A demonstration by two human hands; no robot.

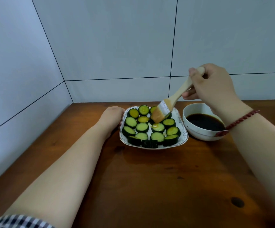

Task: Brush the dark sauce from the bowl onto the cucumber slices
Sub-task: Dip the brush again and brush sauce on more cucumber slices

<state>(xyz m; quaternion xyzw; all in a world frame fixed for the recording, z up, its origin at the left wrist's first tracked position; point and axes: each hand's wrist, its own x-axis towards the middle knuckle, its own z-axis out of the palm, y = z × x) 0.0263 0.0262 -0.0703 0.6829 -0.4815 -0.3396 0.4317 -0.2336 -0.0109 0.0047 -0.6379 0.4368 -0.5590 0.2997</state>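
Several green cucumber slices (142,127) lie on a white patterned plate (183,134) in the middle of the wooden table. Some far slices look glossy and yellowish with sauce. My right hand (213,86) grips the wooden handle of a pastry brush (159,113), whose bristles touch the slices at the plate's far right. A white bowl (197,133) of dark sauce stands just right of the plate, under my right wrist. My left hand (112,117) holds the plate's left rim, with its fingers hidden behind the rim.
The brown wooden table (166,178) meets tiled walls at the back and left, forming a corner behind the plate. A red bead bracelet (242,120) circles my right wrist, and another red bit shows by the bowl's rim.
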